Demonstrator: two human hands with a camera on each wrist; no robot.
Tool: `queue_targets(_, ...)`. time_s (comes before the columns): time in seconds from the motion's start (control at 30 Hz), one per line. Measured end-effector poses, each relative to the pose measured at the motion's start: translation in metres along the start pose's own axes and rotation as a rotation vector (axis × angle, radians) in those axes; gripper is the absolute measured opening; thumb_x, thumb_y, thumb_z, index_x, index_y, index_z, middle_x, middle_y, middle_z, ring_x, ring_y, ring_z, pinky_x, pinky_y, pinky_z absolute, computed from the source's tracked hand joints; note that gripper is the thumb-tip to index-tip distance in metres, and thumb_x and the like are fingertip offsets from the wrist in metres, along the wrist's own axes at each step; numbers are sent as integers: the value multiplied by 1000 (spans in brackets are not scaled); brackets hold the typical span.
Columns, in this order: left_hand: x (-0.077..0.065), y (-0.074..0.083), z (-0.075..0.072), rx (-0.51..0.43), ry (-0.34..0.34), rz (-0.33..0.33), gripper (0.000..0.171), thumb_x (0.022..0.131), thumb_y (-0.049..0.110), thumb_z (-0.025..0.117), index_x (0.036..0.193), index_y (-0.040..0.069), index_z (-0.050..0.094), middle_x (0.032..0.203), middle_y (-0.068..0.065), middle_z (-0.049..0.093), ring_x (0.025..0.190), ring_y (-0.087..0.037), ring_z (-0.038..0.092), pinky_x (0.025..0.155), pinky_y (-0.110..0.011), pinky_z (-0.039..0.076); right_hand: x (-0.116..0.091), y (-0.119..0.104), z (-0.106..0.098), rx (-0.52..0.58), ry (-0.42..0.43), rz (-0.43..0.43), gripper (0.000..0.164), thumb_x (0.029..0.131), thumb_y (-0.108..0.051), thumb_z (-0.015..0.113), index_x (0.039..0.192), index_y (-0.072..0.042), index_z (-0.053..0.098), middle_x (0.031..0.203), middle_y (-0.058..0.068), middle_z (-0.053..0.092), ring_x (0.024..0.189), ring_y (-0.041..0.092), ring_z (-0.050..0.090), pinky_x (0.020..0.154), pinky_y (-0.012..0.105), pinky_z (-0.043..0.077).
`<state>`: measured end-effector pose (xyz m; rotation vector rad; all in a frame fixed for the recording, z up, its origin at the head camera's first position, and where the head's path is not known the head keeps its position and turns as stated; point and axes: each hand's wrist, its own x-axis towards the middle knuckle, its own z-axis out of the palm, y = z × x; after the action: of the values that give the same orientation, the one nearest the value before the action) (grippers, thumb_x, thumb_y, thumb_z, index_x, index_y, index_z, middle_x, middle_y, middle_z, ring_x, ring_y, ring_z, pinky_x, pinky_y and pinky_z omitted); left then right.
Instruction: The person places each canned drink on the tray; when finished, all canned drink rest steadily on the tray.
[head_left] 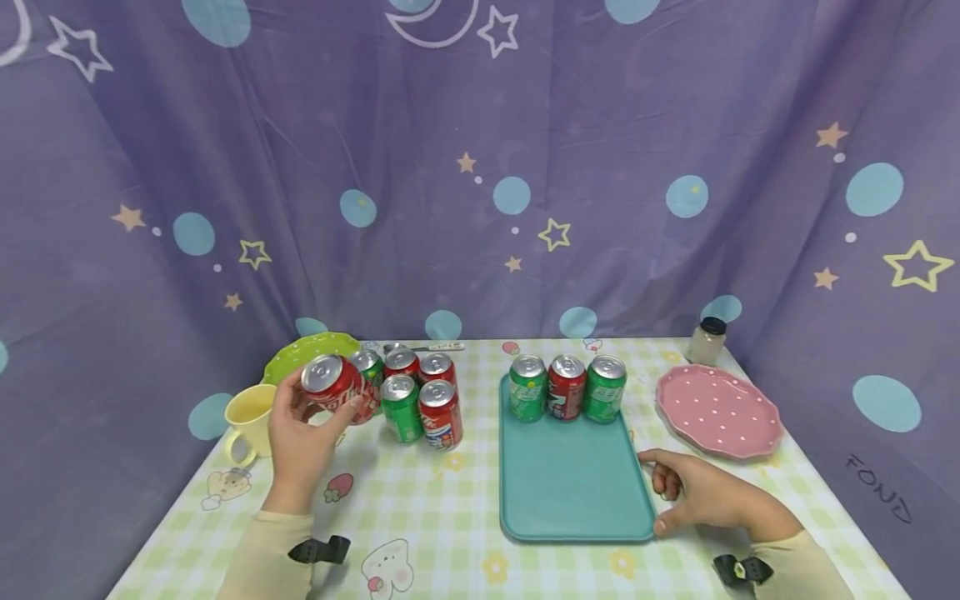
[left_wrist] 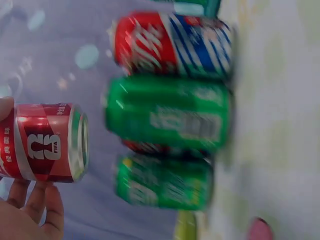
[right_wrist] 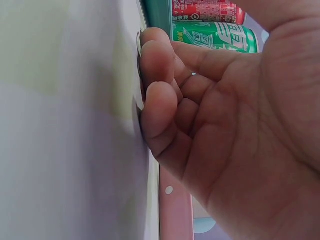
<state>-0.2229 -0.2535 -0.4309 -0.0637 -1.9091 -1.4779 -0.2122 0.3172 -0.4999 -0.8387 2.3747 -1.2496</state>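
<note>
My left hand (head_left: 300,446) grips a red cola can (head_left: 341,392), raised and tilted above the tablecloth; its bottom end shows in the left wrist view. Just right of it stands a group of several upright cans, with a green can (head_left: 402,412) and a red-and-blue cola can (head_left: 441,421) in front. A teal tray (head_left: 573,492) lies in the middle right. Along its far end stand a green can (head_left: 527,392), a dark red can (head_left: 566,392) and another green can (head_left: 605,392). My right hand (head_left: 708,492) rests at the tray's right edge, index finger and thumb extended to the rim.
A yellow mug (head_left: 251,417) and a green plate (head_left: 300,350) stand at the left. Behind the can group lies a thin utensil (head_left: 435,347). A pink dotted plate (head_left: 720,412) and a black-lidded jar (head_left: 707,343) are at the right. A purple curtain (head_left: 465,108) encloses the table.
</note>
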Motion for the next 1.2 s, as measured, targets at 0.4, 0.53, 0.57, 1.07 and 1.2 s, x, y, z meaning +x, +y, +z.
queue_targets(0.4, -25, 59, 47, -170, -283, 91, 81, 79, -7, 88, 149, 17, 55, 132, -4, 65, 110, -20, 65, 86, -24, 55, 2, 0, -1, -25, 5, 12, 95, 73, -18, 96, 145, 14, 43, 95, 9, 58, 82, 16, 56, 70, 29, 52)
queue_targets(0.53, -37, 62, 70, -182, -370, 54, 80, 80, -1, 90, 148, 21, 56, 132, -4, 64, 108, -22, 67, 87, -31, 58, 3, -3, -1, -17, 1, 22, 95, 72, -18, 97, 145, 14, 44, 95, 9, 58, 82, 17, 56, 70, 29, 52)
queue_targets(0.57, -40, 63, 76, -181, -388, 41, 80, 80, 2, 91, 148, 23, 56, 131, -3, 64, 107, -23, 68, 88, -33, 59, 4, -3, 0, -23, 2, 22, 95, 72, -18, 97, 145, 14, 44, 95, 9, 58, 82, 17, 56, 70, 29, 52)
queue_targets(1.07, -69, 64, 172, -131, -600, 11, 76, 79, 23, 95, 144, 31, 56, 123, 7, 67, 108, -14, 65, 88, -40, 60, 2, 0, 0, -48, 8, 23, 96, 71, -20, 97, 144, 13, 45, 95, 9, 59, 82, 16, 57, 71, 28, 52)
queue_targets(1.2, -79, 62, 197, -98, -670, -21, 76, 80, 25, 95, 144, 33, 55, 124, 8, 65, 108, -12, 65, 89, -41, 59, 1, -2, 0, -47, 5, 45, 96, 71, -22, 97, 145, 12, 45, 95, 10, 58, 82, 16, 57, 71, 28, 51)
